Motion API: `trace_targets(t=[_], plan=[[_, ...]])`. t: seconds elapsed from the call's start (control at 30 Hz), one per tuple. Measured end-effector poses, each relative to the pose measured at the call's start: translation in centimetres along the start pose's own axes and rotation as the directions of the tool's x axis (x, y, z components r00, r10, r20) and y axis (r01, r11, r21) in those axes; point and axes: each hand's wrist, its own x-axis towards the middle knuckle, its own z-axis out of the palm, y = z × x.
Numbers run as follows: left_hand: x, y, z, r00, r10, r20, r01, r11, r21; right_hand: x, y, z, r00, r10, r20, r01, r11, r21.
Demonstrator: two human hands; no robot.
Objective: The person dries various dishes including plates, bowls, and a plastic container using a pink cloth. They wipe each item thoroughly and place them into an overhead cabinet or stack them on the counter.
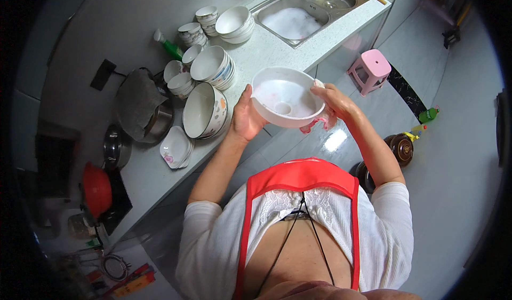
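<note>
I hold a round white plastic basin (262, 114) tilted in front of me, between the counter edge and my red apron. My left hand (249, 116) supports its left side, thumb up along the outer wall. My right hand (335, 100) grips the right rim together with a white and pink dishcloth (329, 120), which hangs down outside the wall. A raised ring shows on the basin's floor, and whitish wet patches cover the inside. My left fingers are partly hidden behind the basin.
Stacked bowls (208, 63), large patterned bowls (202, 112) and small plates (175, 150) stand on the counter (276, 55) at left. Beyond is a steel sink (294, 42) holding foam (290, 21). A pink stool (370, 65) and brown jars (401, 150) stand on the floor at right.
</note>
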Motion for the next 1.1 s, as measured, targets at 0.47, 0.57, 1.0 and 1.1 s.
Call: trace_targets(t=[0.47, 0.57, 1.0, 1.1], plan=[[-2.0, -3.0, 0.6, 0.979, 0.136, -0.152, -0.133, 0.991, 0.032, 1.7, 4.5, 0.3, 0.960, -0.272, 0.069, 0.271, 0.962, 0.031], [-2.4, -2.6, 0.0, 0.999, -0.010, -0.050, 0.007, 0.998, -0.067, 0.6, 3.4, 0.4, 0.975, -0.211, 0.072, 0.207, 0.977, 0.057], [-0.7, -4.4, -1.9, 0.783, 0.584, 0.214, -0.485, 0.358, 0.798, -2.4, 0.3, 0.8, 0.918, -0.348, -0.189, 0.383, 0.659, 0.647], [-0.5, -4.8, 1.7, 0.811, 0.566, 0.149, -0.505, 0.548, 0.667, -0.6, 0.8, 4.5, 0.945, -0.302, -0.126, 0.271, 0.506, 0.819]])
